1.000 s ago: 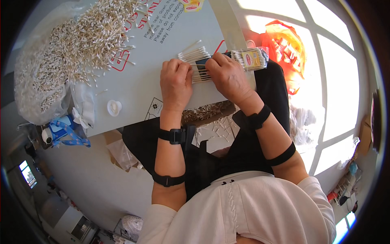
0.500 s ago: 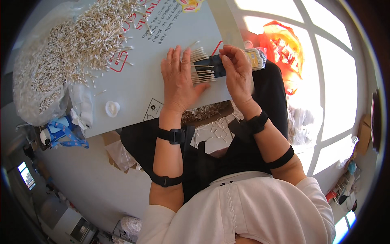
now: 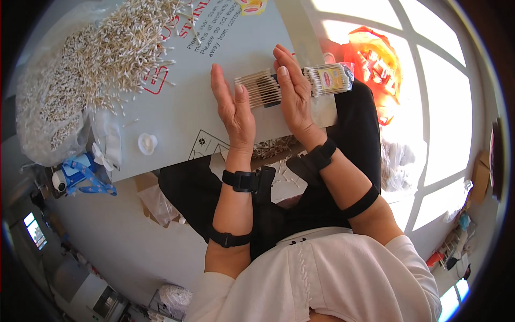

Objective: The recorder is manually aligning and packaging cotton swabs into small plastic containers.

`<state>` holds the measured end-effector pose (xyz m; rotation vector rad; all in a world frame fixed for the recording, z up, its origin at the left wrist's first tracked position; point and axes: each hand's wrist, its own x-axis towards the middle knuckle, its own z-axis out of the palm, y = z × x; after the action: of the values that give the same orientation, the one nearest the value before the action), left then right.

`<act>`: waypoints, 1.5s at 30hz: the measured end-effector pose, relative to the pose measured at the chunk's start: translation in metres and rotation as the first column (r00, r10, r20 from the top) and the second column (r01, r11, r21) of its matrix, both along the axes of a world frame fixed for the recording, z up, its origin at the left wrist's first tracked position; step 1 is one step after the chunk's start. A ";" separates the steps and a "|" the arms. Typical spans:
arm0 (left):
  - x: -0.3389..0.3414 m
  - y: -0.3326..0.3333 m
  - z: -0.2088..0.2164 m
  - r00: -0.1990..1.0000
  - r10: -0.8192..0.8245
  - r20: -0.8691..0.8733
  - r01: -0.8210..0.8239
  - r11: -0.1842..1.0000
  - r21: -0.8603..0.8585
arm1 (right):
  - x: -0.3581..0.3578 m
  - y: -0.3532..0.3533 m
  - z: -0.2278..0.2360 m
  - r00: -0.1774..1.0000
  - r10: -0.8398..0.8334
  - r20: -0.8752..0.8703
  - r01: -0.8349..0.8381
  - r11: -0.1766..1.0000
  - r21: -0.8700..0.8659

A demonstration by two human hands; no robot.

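Note:
A row of cotton swabs (image 3: 256,89) lies side by side on a dark strip, between my two upright palms. My left hand (image 3: 235,114) stands on its edge at the left of the row, fingers stretched out, with a narrow gap to the swab tips. Close against the row's right ends is my right hand (image 3: 294,96), also on edge with straight fingers, hiding part of the strip. Neither hand grips anything. Just right of my right hand lies a clear pack of swabs (image 3: 328,79) with a yellow label.
A large heap of loose swabs (image 3: 118,53) spills from a clear plastic bag (image 3: 32,118) at the table's left. A small white cup (image 3: 147,144) stands near the front edge. An orange bag (image 3: 375,70) sits at the right. Below the edge, an open box holds more swabs (image 3: 273,147).
Both hands have turned from lying over the swabs to standing on edge at either end. My right hand moved left. The scattered swabs now form one even row.

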<state>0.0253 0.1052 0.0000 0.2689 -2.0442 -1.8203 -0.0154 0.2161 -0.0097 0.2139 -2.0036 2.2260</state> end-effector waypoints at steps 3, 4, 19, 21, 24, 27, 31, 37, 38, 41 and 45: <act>-0.008 0.015 0.003 1.000 0.006 -0.009 -0.004 0.967 0.255 | 0.001 -0.005 -0.001 1.000 0.015 0.002 -0.015 0.999 -0.040; -0.009 0.014 0.004 1.000 0.008 -0.007 -0.006 0.967 0.255 | 0.001 -0.006 -0.001 1.000 0.017 0.004 -0.017 0.999 -0.041; -0.003 -0.010 0.004 0.989 0.089 -0.120 -0.031 0.908 0.417 | -0.004 0.008 0.005 0.980 0.107 0.170 -0.063 0.968 -0.244; -0.003 -0.012 0.005 0.989 0.090 -0.119 -0.034 0.913 0.407 | -0.004 0.009 0.006 0.973 0.107 0.204 -0.052 0.964 -0.259; -0.007 -0.011 0.004 0.988 0.101 -0.116 -0.039 0.895 0.444 | -0.005 0.008 0.006 0.972 0.106 0.211 -0.042 0.957 -0.287; -0.016 -0.004 -0.001 0.987 0.102 -0.125 -0.029 0.874 0.486 | -0.005 0.007 0.006 0.976 0.104 0.190 -0.061 0.974 -0.218; -0.020 0.004 -0.002 0.992 0.064 -0.109 -0.008 0.891 0.454 | -0.006 0.007 0.003 0.985 0.100 0.138 -0.086 0.991 -0.102; -0.017 0.007 -0.001 0.994 0.021 -0.109 0.031 0.892 0.452 | -0.004 0.005 -0.003 0.995 0.056 0.079 -0.053 0.998 -0.036; -0.017 0.006 0.000 0.994 0.027 -0.104 0.025 0.882 0.470 | -0.003 0.005 -0.003 0.995 0.052 0.081 -0.049 0.998 -0.037; -0.014 -0.004 0.003 0.995 0.028 -0.092 0.015 0.897 0.441 | -0.004 0.006 -0.003 0.993 0.052 0.110 -0.044 0.997 -0.069; -0.004 -0.021 0.010 0.996 -0.090 -0.029 0.086 0.988 -0.125 | -0.003 0.025 0.001 0.989 0.066 0.133 -0.080 0.992 0.101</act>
<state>0.0215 0.0844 0.0103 0.1136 -2.1654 -1.7271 -0.0185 0.2412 -0.0087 0.1612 -2.2184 2.2321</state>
